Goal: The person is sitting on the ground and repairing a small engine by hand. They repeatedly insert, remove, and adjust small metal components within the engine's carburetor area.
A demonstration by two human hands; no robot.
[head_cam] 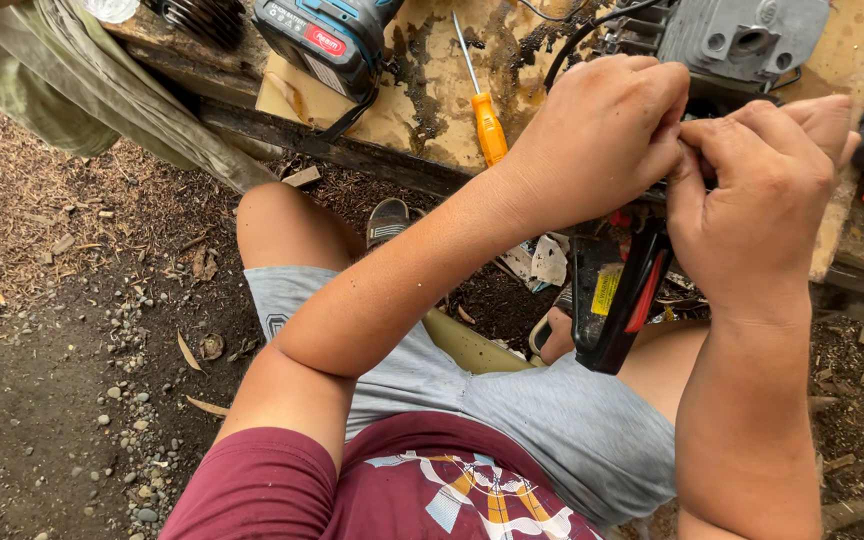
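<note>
— Both hands meet over a black machine: left hand (602,135) curled into a loose fist, right hand (762,190) pinched tight at the fingertips. Whatever sits between them is too small to make out.

— And the black machine (612,300) itself?

— Directly under the hands, its handle with a red trigger hanging down toward the lap in grey shorts (552,410).

— What lies beyond the knuckles?

— A grey metal engine part (742,35) just past them. Left of the left hand, an orange-handled screwdriver (487,120) lies on the stained workbench (422,90); farther left, a blue battery pack (327,40).
</note>
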